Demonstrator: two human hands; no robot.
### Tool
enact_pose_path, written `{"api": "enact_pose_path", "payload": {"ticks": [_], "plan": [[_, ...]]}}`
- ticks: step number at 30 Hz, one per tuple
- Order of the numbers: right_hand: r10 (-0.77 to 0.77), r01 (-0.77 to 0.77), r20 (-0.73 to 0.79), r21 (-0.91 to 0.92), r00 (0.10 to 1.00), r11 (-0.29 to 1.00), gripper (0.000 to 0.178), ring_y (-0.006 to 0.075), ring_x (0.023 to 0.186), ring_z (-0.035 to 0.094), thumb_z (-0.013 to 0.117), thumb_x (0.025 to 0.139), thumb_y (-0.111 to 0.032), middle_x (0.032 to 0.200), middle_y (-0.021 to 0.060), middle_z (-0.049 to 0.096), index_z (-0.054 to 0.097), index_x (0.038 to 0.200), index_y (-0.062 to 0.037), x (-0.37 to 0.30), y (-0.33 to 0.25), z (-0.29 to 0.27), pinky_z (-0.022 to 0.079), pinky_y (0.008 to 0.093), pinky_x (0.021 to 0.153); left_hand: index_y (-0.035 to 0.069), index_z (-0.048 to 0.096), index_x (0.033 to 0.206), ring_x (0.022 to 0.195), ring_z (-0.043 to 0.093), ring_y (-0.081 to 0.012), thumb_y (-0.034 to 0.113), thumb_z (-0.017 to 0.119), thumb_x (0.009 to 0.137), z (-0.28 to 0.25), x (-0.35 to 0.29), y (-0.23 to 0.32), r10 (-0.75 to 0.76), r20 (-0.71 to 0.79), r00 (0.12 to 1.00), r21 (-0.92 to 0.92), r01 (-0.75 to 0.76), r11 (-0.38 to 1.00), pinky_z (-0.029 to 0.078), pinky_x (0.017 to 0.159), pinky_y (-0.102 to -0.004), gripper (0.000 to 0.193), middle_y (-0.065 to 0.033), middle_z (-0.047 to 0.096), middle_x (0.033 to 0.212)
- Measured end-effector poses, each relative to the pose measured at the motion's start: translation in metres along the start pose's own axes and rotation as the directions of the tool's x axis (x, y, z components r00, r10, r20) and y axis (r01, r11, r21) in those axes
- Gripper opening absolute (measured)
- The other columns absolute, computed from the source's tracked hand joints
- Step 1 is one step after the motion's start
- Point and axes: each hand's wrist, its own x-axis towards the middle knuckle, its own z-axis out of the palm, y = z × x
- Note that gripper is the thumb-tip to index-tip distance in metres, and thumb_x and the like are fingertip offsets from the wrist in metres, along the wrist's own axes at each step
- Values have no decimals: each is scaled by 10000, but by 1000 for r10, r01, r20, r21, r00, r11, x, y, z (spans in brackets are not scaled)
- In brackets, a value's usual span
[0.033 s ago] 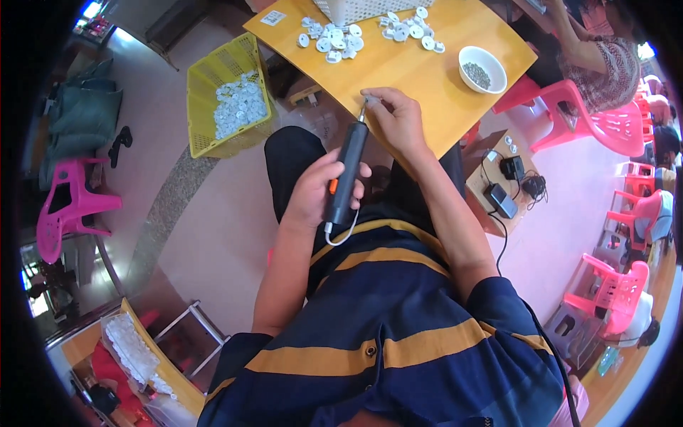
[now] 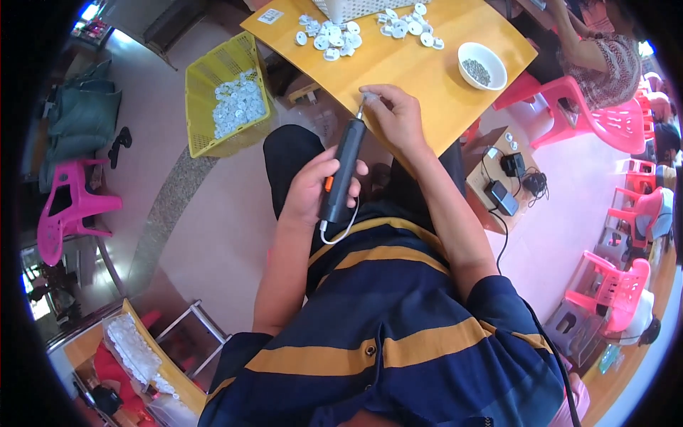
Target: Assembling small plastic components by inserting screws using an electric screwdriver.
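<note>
A black electric screwdriver [image 2: 341,171] with an orange switch and a white cable lies in my left hand [image 2: 313,186], fingers wrapped round its body. Its bit points up and away, touching or nearly touching a small whitish part [image 2: 368,97] at the table's near edge. My right hand [image 2: 400,122] pinches that part between thumb and fingers, which cover most of it. Farther off on the wooden table [image 2: 427,78] lie two loose groups of white round plastic pieces [image 2: 333,39]. To their right stands a white bowl [image 2: 496,77] of small metal screws [image 2: 475,70].
A yellow crate [image 2: 200,85] of white pieces stands left of the table. A white perforated basket [image 2: 370,10] sits at the far edge. Right of my legs, a box [image 2: 491,171] carries black adapters and cables. A person sits by a pink chair [image 2: 605,127] at the right.
The screwdriver has shifted slightly left and its bit sits a little lower. My right hand and the part have barely moved.
</note>
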Motion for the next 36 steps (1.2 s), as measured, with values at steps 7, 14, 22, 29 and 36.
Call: {"api": "enact_pose_path", "payload": {"ticks": [7, 14, 22, 29, 36], "plan": [[18, -13, -66, 70, 998, 997, 150, 68, 829, 608, 676, 968, -104, 913, 4, 687, 728, 1074, -11, 3, 10, -5, 508, 231, 769, -80, 387, 1449, 820, 676, -244, 236, 542, 980, -18, -2, 13, 151, 1, 989, -109, -150, 983, 635, 651, -357, 586, -220, 617, 1156], [106, -102, -49, 71, 993, 992, 150, 56, 778, 604, 676, 974, -113, 920, -12, 681, 722, 1083, -21, 14, 9, -7, 513, 230, 718, -61, 409, 1444, 838, 672, -240, 228, 533, 984, -23, -9, 23, 299, -122, 946, -111, -313, 943, 641, 680, -357, 557, -208, 619, 1162], [-85, 70, -17, -411, 996, 909, 225, 255, 823, 729, 671, 922, -177, 974, 168, 741, 707, 1118, -74, 64, 17, -25, 569, 367, 780, -25, 378, 1461, 750, 667, -162, 202, 606, 930, 8, -7, -8, -41, 6, 999, 167, 39, 985, 581, 641, -294, 621, -144, 654, 1105], [102, -45, 108, -440, 989, 897, 366, 121, 861, 716, 699, 959, -191, 1171, 79, 727, 667, 1317, -124, 91, 1, -26, 551, 270, 779, -4, 407, 1467, 785, 645, -117, 96, 605, 925, 22, -7, -20, -228, 86, 970, 328, 188, 926, 560, 673, -264, 586, -85, 631, 1048], [-90, 92, 22, -348, 996, 933, 277, 135, 901, 698, 709, 934, -138, 1022, 70, 745, 709, 1189, -31, 122, 9, -102, 545, 282, 822, -11, 402, 1469, 758, 646, -118, 83, 618, 919, 19, -9, -18, -192, 75, 978, 293, 163, 942, 553, 652, -264, 598, -93, 631, 1048]]}}
